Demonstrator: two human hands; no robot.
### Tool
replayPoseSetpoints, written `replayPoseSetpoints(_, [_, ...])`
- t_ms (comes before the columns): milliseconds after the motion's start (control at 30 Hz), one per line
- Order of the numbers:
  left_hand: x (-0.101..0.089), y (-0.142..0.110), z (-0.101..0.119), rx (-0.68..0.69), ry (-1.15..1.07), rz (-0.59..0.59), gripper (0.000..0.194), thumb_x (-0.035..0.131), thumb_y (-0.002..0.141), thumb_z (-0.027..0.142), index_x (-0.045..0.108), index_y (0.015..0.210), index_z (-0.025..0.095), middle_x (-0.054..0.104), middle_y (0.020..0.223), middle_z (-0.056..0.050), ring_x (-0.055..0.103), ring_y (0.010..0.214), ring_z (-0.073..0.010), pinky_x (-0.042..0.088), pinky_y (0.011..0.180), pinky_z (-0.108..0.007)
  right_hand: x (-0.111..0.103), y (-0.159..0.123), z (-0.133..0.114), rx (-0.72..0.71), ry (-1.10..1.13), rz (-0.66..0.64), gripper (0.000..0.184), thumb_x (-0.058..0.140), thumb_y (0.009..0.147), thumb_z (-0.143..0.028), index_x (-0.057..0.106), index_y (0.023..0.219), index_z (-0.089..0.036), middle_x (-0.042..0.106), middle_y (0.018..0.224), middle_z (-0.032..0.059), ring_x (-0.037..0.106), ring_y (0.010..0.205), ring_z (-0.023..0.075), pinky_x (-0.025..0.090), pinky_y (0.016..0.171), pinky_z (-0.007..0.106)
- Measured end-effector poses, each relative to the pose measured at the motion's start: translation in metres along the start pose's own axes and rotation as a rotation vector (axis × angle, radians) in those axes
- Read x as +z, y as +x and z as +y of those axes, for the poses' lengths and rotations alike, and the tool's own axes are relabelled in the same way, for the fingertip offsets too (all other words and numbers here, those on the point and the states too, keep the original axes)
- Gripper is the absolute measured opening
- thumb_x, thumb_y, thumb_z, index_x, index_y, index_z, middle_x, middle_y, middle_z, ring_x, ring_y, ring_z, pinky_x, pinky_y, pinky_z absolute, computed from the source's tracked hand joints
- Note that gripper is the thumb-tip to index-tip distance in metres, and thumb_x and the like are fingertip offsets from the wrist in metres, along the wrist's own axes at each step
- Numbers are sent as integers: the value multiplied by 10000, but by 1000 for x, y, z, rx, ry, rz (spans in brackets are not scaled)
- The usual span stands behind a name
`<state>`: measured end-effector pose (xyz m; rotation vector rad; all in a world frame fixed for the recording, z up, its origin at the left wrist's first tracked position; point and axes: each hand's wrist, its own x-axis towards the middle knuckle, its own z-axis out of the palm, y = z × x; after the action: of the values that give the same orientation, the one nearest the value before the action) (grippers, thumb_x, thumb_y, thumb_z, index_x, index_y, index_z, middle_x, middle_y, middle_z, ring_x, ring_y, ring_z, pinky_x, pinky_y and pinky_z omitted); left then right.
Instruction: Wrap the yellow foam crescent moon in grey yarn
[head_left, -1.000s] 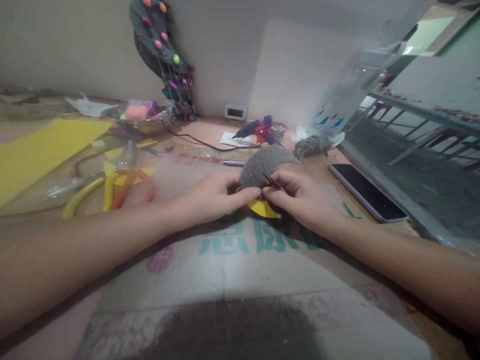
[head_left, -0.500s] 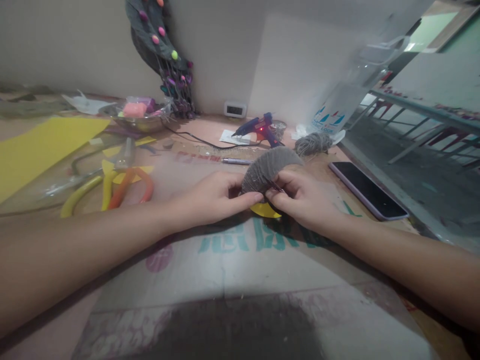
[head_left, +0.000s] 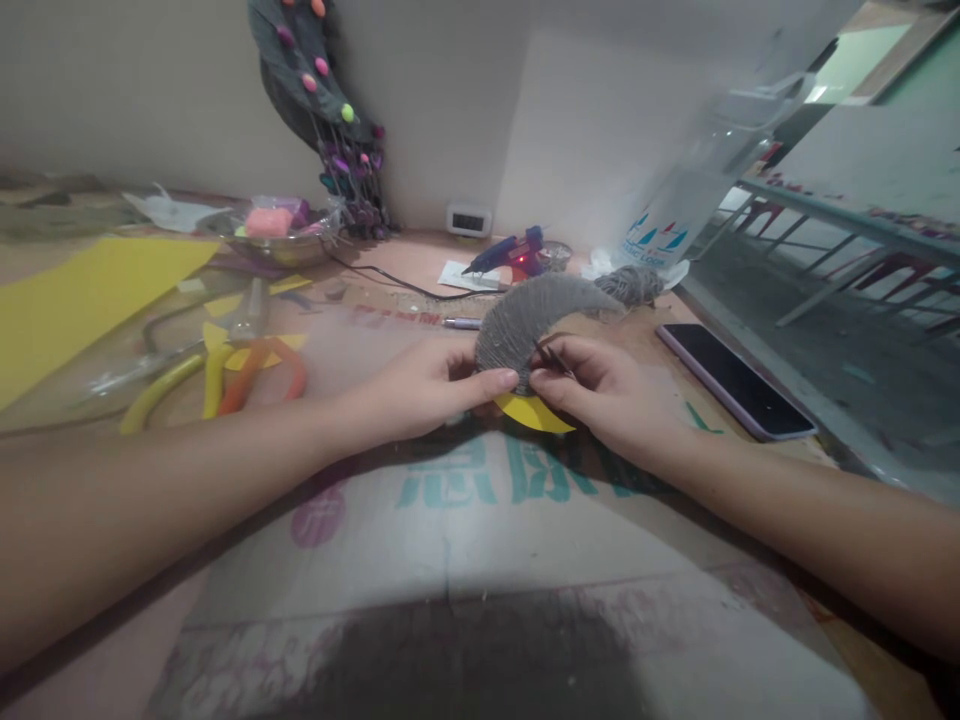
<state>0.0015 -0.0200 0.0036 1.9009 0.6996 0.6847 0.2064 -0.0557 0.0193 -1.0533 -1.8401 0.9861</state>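
A crescent (head_left: 517, 320) wrapped in grey yarn, with a bare yellow tip (head_left: 536, 412) at its lower end, is held up over the cardboard. My left hand (head_left: 439, 385) grips its lower left edge, thumb in front and the other fingers behind it. At the inner curve, my right hand (head_left: 600, 385) is closed in a pinch on dark grey yarn (head_left: 553, 358), close against the crescent. The tips of several fingers are hidden behind the crescent. Beyond it lies a ball of grey yarn (head_left: 634, 285).
A blue glue gun (head_left: 510, 250) with a lit red light stands behind the crescent, near a pen (head_left: 461, 323). The phone (head_left: 735, 380) lies right, a clear bottle (head_left: 667, 210) behind. Scissors (head_left: 259, 375), pliers (head_left: 214, 375) and yellow sheet (head_left: 90, 300) are left; cardboard (head_left: 465, 570) covers the front.
The crescent has turned to face me more, showing more of its curve and yellow tip. My right hand has shifted slightly and dark yarn now stands out above its fingers.
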Motion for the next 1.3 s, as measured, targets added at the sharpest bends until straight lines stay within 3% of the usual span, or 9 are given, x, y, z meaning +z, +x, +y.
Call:
replayPoseSetpoints(167, [1, 1, 2, 26, -11, 4, 263, 581, 887, 411, 628, 816, 161, 615, 731, -2, 570, 653, -115, 477, 597, -207, 1, 2, 3, -8, -31, -11, 158, 677, 800, -273, 566, 726, -188, 517, 706, -28, 465, 631, 101, 410, 563, 237])
replayPoseSetpoints(333, [0, 1, 2, 37, -17, -2, 256, 582, 896, 400, 633, 822, 160, 604, 714, 8, 550, 625, -103, 443, 558, -193, 0, 0, 1, -8, -47, -55, 101, 630, 824, -230, 557, 766, -190, 486, 703, -38, 434, 624, 92, 367, 541, 227])
replayPoseSetpoints(667, [-2, 0, 1, 0, -27, -3, 280, 592, 899, 432, 653, 884, 159, 638, 749, -4, 574, 634, -105, 449, 553, -188, -2, -2, -1, 55, 88, -79, 96, 572, 870, -279, 572, 827, -193, 443, 638, -58, 381, 546, 85, 291, 477, 236])
replayPoseSetpoints(867, [-1, 0, 2, 22, 19, -22, 293, 596, 898, 430, 626, 810, 152, 597, 695, 14, 533, 596, -96, 423, 537, -191, 0, -1, -4, 75, 3, -55, 171, 622, 830, -295, 530, 724, -197, 425, 633, -59, 358, 549, 78, 290, 485, 233])
replayPoseSetpoints(1167, [-1, -1, 1, 47, -9, -47, 228, 631, 887, 380, 643, 863, 154, 590, 699, 28, 510, 605, -91, 431, 578, -201, -1, -2, -2, 53, -5, -88, 127, 578, 856, -272, 525, 764, -201, 433, 646, -57, 370, 547, 84, 343, 508, 234])
replayPoseSetpoints(1300, [-4, 0, -1, 12, -52, -55, 293, 626, 894, 435, 614, 799, 159, 608, 694, 19, 530, 598, -97, 429, 567, -207, -9, -5, -2, -78, -108, -54, 155, 585, 919, -356, 602, 898, -203, 599, 785, 0, 544, 678, 130, 463, 616, 272])
